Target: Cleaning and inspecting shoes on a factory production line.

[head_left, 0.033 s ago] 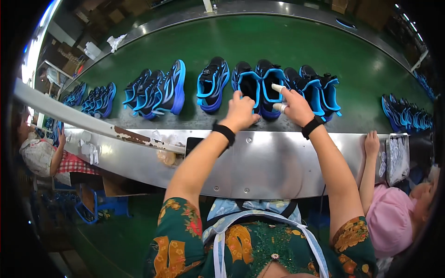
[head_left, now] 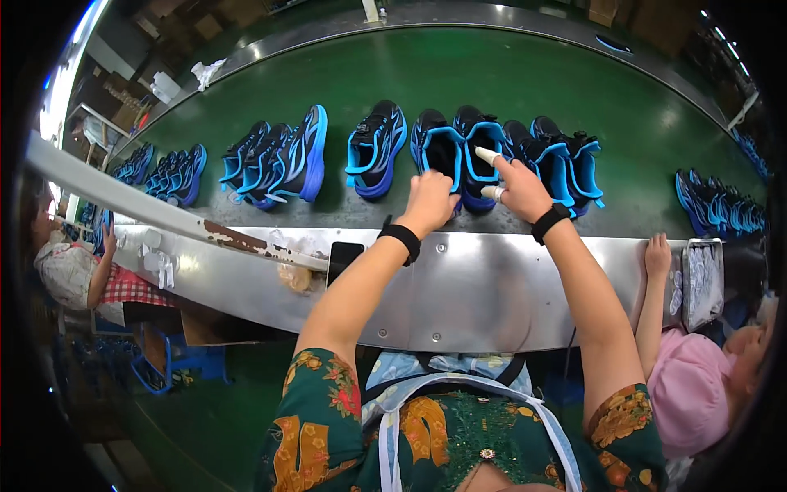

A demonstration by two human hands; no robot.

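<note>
the left hand (head_left: 429,201) curls its fingers onto the near, heel end of a black sports shoe with bright blue trim (head_left: 438,150) on the green conveyor belt (head_left: 508,74); its long axis runs away from the person. the right hand (head_left: 518,187), fingers spread and taped white, touches the twin black-and-blue shoe (head_left: 479,143) just beside.

— What's the room like around you?
— A wide green conveyor belt (head_left: 492,74) curves ahead of me, edged by a steel rim (head_left: 492,287) on my side.
— And the floor?
— Green too (head_left: 188,426), with a blue stool (head_left: 168,365) at eight o'clock.
— Any light?
— A bright strip (head_left: 70,61) glares at ten o'clock. Cardboard boxes (head_left: 221,12) are stacked beyond the belt near eleven o'clock.
</note>
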